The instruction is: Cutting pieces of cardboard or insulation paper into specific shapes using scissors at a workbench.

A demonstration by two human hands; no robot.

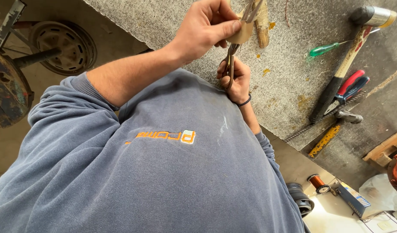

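Note:
My left hand (pixel 205 28) reaches over the grey speckled bench top (pixel 289 82) and pinches a small tan piece of card (pixel 241 32) between thumb and fingers. My right hand (pixel 236 82), with a black band on its wrist, grips the handles of a pair of metal scissors (pixel 229 62). The scissors point away from me, and their blades meet the tan card near the top edge of the view. A short wooden stick (pixel 262 26) lies on the bench just right of the card. My blue sweatshirt (pixel 164 172) fills the lower half of the view.
On the bench to the right lie a hammer (pixel 343 69), a green-handled screwdriver (pixel 323 49) and red-handled pliers (pixel 352 84). A copper wire spool (pixel 318 181) and a small box (pixel 354 200) sit lower right. A metal wheel (pixel 62 43) lies on the floor at left.

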